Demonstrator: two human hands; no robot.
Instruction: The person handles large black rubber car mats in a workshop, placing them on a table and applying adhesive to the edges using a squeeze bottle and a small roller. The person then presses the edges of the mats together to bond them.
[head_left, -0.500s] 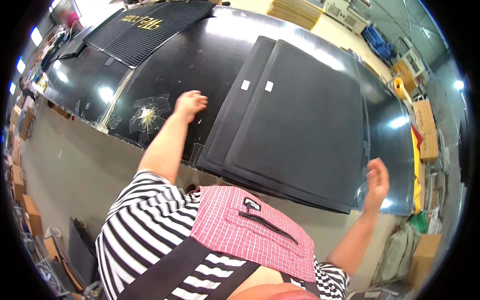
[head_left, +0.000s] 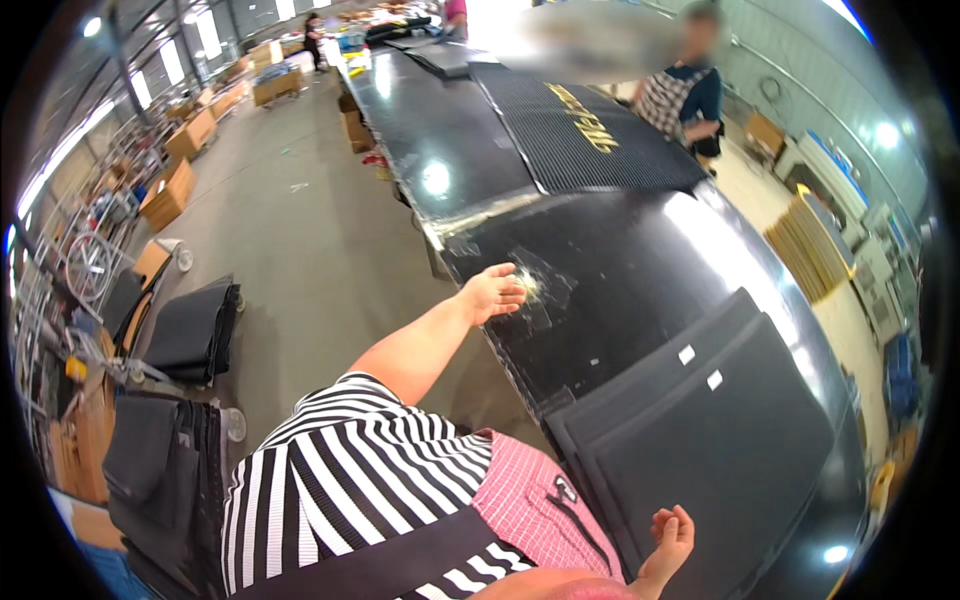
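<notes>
My left hand (head_left: 494,292) hovers by the table's near edge with its fingers stretched out and nothing in them. Beside its fingertips is a pale, frayed-looking starburst spot (head_left: 530,284) ringed by clear tape on the black tabletop (head_left: 600,255). My right hand (head_left: 672,546) is raised, empty, fingers loosely apart, in front of the black mats. Two overlapping flat black mats (head_left: 725,450) show on the table, each bearing a small white label (head_left: 714,380); whether more lie beneath is hidden.
Farther along the table lies a ribbed black mat (head_left: 600,135) with yellow lettering, a co-worker (head_left: 690,90) standing behind it. Folded black mats (head_left: 190,330) rest on carts at left. Cardboard boxes (head_left: 168,195) line the aisle floor (head_left: 310,220). A yellowish stack (head_left: 808,245) stands beyond the table.
My view has swung left, bringing the aisle, carts and co-worker into sight. The left hand is now beside the taped spot. Both hands stay empty, and the mats appear farther right and lower.
</notes>
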